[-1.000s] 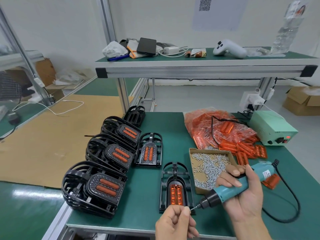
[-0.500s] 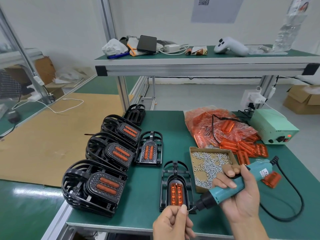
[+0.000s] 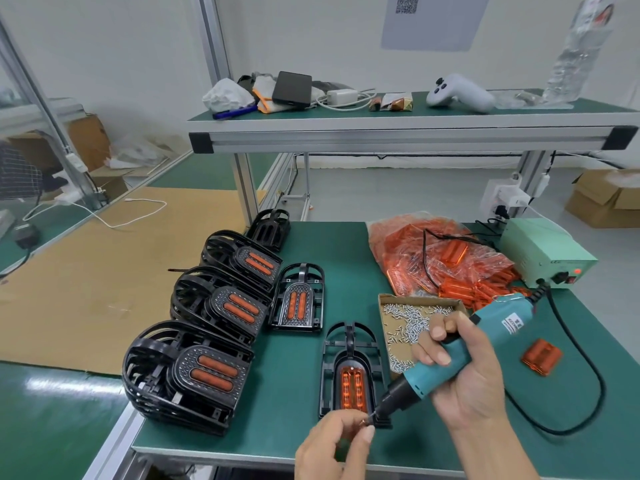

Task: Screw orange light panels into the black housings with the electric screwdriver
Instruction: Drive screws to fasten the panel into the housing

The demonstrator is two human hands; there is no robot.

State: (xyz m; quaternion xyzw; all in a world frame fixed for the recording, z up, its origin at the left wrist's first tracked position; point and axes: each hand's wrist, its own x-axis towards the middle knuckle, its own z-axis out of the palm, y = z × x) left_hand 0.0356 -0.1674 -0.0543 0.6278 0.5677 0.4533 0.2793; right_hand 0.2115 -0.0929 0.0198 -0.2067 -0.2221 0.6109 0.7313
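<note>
beside the housing (image 3: 349, 372), screwdriver (image 3: 446, 362) (teal) between both hands

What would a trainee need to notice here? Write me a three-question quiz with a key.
1. True or false: the right hand grips the electric screwdriver.
2. Where does the box of screws lie relative to the housing being worked on? A) to its left B) to its right C) on the upper shelf
3. Fill in: the left hand pinches something small at the screwdriver's ____.

Key: 1 true; 2 B; 3 tip.
</note>
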